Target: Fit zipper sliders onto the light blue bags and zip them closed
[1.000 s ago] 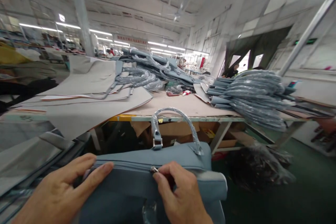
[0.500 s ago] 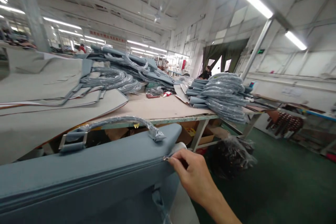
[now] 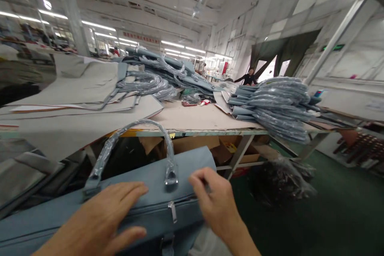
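In front of the tan-topped workbench, we have the smooth blue-grey bag. Our left hand, fingers spread, covers part of it; our right hand curls beside the silver metal zip puller, and we cannot tell whether it grips anything. The bag's film-wrapped arched handle partly masks the workbench, where light-grey sheets and a plastic-wrapped blue-grey bundle lie.
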A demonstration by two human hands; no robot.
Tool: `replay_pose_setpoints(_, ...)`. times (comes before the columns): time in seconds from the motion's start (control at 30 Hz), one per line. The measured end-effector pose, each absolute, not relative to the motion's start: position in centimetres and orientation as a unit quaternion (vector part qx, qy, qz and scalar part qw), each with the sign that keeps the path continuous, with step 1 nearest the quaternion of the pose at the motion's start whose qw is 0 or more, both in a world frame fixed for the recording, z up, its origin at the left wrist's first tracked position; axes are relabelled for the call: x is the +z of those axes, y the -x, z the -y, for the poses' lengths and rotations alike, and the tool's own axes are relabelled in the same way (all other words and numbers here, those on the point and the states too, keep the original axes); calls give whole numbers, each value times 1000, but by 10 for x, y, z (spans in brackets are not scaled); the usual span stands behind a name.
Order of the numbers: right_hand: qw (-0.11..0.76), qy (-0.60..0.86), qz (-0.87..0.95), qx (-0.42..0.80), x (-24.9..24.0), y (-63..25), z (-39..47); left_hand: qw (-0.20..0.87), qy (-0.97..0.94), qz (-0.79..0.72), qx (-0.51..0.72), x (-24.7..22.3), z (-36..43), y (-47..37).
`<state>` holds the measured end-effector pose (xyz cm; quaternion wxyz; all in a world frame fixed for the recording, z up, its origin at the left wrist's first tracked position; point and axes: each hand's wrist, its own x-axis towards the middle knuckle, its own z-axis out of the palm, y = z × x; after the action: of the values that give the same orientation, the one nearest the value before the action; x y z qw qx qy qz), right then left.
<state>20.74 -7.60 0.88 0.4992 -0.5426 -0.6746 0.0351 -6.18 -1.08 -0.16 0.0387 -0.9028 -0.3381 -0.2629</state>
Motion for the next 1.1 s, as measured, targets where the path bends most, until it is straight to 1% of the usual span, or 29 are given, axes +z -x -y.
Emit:
replay_pose_setpoints(0.1,419,695,581,69,-12,-257,71,46,943,287,-163,-13,5,25)
replay_pose_setpoints(0.13,398,722,560,80,-23,-270,69,56,946,281,-151,-16,3,16)
replay_pose_setpoints(0.2,388,737,542,114,-44,-288,64,75,944,277,-163,-21,0,6)
replay_pose_setpoints(0.33,435,668,566,207,-63,-300,59,98,929,263,-243,-30,-4,9)
replay_pose_setpoints(0.47,490,578,564,328,-54,-303,65,132,919,248,-277,-32,-3,16)
replay_pose_setpoints(0.53,520,507,550,412,-49,-303,69,137,914,248,-291,-31,-2,17)
replay_pose_setpoints(0.6,553,443,533,461,-44,-299,71,134,910,250,-302,-29,-1,18)
replay_pose_setpoints(0.73,579,421,535,448,-32,-290,68,118,908,253,-312,-26,0,21)
replay_pose_setpoints(0.93,560,492,561,360,-1,-274,65,123,896,256,-341,-24,1,21)
replay_pose_setpoints(1.1,571,532,520,346,11,-269,57,161,887,255,-349,-25,3,24)
